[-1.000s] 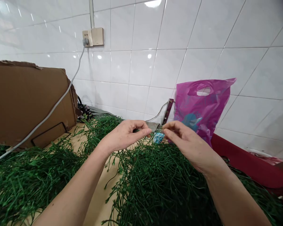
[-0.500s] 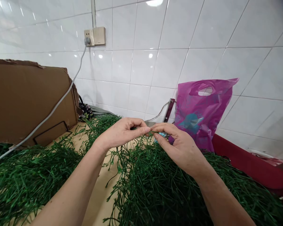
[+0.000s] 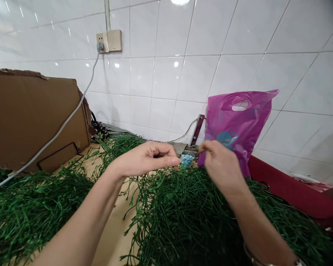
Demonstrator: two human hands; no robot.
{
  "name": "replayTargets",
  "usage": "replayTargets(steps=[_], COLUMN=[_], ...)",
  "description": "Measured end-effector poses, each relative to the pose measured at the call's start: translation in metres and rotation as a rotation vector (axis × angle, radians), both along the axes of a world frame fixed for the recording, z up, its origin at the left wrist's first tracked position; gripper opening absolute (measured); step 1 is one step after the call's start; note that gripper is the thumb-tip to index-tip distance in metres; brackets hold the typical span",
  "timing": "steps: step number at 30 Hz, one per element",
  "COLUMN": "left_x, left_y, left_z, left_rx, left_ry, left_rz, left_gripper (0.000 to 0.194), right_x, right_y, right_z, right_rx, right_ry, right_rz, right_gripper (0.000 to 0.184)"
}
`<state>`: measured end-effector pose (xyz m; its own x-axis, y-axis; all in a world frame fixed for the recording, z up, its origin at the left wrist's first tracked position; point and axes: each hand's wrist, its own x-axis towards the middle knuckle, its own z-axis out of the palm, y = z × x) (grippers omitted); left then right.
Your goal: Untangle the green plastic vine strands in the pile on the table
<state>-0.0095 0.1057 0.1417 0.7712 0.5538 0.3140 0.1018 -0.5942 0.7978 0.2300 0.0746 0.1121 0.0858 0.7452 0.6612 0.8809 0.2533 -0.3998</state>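
Note:
My left hand hangs over the heap of green artificial vine strands, its fingers curled and the thumb drawn in towards them. My right hand is to the right of it, with thumb and forefinger pinched together. Whether either pinch holds a thin strand is too small to tell. Between the hands, just above the strands, lies a small blue speckled object. It touches neither hand. A second heap of strands spreads to the left.
A magenta plastic bag leans on the white tiled wall. Left stands a cardboard sheet, crossed by a grey cable from a wall socket. A red container sits right; pale tabletop shows between heaps.
My hands have drawn apart after nearly touching over the strands. The right hand has moved up and to the right, and the blue object shows more fully between them.

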Motion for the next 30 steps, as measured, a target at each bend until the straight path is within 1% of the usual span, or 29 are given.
replayTargets(steps=[2, 3, 5, 7, 8, 9, 11, 14, 16, 20, 24, 26, 28, 30], left_x=[-0.006, -0.008, -0.008, -0.005, -0.002, 0.001, 0.006, 0.008, 0.008, 0.004, 0.004, 0.005, 0.008, 0.010], left_y=[-0.002, -0.003, -0.003, -0.002, -0.002, -0.001, -0.001, -0.001, -0.001, -0.002, -0.001, 0.000, 0.002, 0.005], left_z=[0.004, 0.005, 0.006, 0.005, 0.003, 0.002, 0.000, -0.002, -0.002, -0.002, -0.002, -0.004, -0.006, -0.009], left_rx=[-0.011, -0.011, -0.019, -0.031, -0.032, -0.032, -0.038, -0.064, -0.070, -0.045, -0.036, -0.001, 0.035, 0.044], left_ry=[-0.072, -0.106, -0.128, -0.105, -0.100, -0.102, -0.105, -0.081, -0.065, -0.040, -0.010, 0.034, 0.077, 0.085], left_rz=[0.053, 0.101, 0.168, 0.186, 0.185, 0.181, 0.177, 0.157, 0.140, 0.133, 0.051, 0.028, 0.016, 0.009], left_gripper=[0.029, 0.030, 0.031, 0.030, 0.029, 0.027, 0.025, 0.024, 0.025, 0.026, 0.027, 0.026, 0.025, 0.025], right_x=[0.021, 0.028, 0.032, 0.022, 0.014, 0.004, -0.014, -0.031, -0.036, -0.036, -0.032, -0.030, -0.031, -0.034], right_y=[0.000, -0.002, -0.011, -0.022, -0.026, -0.029, -0.032, -0.029, -0.025, -0.021, -0.021, -0.022, -0.023, -0.024], right_z=[0.003, 0.005, 0.012, 0.018, 0.021, 0.023, 0.025, 0.022, 0.017, 0.011, 0.014, 0.015, 0.015, 0.013], right_rx=[-0.001, -0.042, -0.190, -0.285, -0.285, -0.271, -0.266, -0.335, -0.353, -0.354, -0.377, -0.366, -0.310, -0.237], right_ry=[0.030, 0.039, 0.020, 0.010, 0.034, 0.086, 0.250, 0.485, 0.559, 0.578, 0.555, 0.470, 0.316, 0.175], right_rz=[-0.069, -0.053, 0.059, 0.164, 0.194, 0.223, 0.331, 0.545, 0.620, 0.606, 0.628, 0.599, 0.513, 0.419], right_gripper=[0.022, 0.023, 0.022, 0.021, 0.023, 0.026, 0.030, 0.029, 0.022, 0.016, 0.014, 0.008, 0.002, 0.006])
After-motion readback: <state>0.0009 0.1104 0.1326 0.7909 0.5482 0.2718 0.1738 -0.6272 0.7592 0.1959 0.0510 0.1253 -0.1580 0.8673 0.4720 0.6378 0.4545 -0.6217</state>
